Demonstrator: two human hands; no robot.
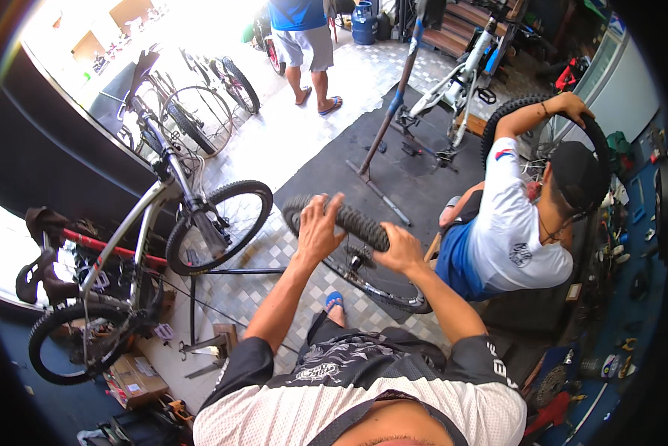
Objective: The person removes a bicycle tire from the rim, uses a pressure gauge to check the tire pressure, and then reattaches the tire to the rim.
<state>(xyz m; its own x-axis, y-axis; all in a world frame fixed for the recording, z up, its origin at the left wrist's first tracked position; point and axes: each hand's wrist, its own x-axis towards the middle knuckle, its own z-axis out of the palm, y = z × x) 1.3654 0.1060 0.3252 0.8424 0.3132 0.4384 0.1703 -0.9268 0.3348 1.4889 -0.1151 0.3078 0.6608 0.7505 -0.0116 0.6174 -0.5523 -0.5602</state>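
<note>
A bicycle wheel point(356, 272) with a black knobby tire stands tilted in front of me, its lower rim near the tiled floor. My left hand point(319, 232) lies over the top of the tire point(360, 225), fingers stretched and apart, their tips slightly blurred. Farther right along the same tire, my right hand point(401, 249) is closed round it, thumb on the near side. Spokes and the hub show below the hands. A blue sandal point(334, 299) on my foot appears just beneath the wheel.
To my right a seated person point(516, 230) in a white shirt holds another tire point(497, 123). A silver bicycle point(155, 201) leans at left. A repair stand point(389, 126) and a white bike frame point(456, 89) stand ahead. Another person point(302, 44) stands beyond. Tools cover the right bench point(635, 297).
</note>
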